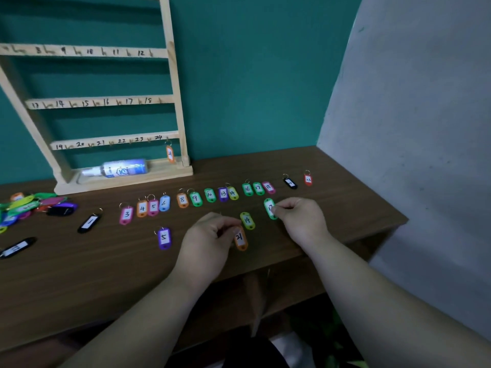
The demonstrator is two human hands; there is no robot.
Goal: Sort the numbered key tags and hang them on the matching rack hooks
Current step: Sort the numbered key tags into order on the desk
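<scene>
A wooden key rack (174, 107) with numbered hooks stands at the back left; one orange tag (170, 154) hangs on hook 24. A row of numbered tags (210, 195) lies across the table, from 3 at the left to a red tag (308, 179) at the right. My left hand (210, 240) pinches the orange tag 21 (240, 239). My right hand (303, 216) pinches a green tag (269, 207) just below the row. A yellow-green tag 14 (247, 220) lies between my hands. A purple tag 5 (163, 237) lies left of my left hand.
A pile of unsorted tags (29, 207) sits at the table's left edge, with black tags (89, 223) near it. A spray bottle (119, 168) lies on the rack's base. The grey wall (425, 128) closes the right side; the table edge (372, 232) runs near my right wrist.
</scene>
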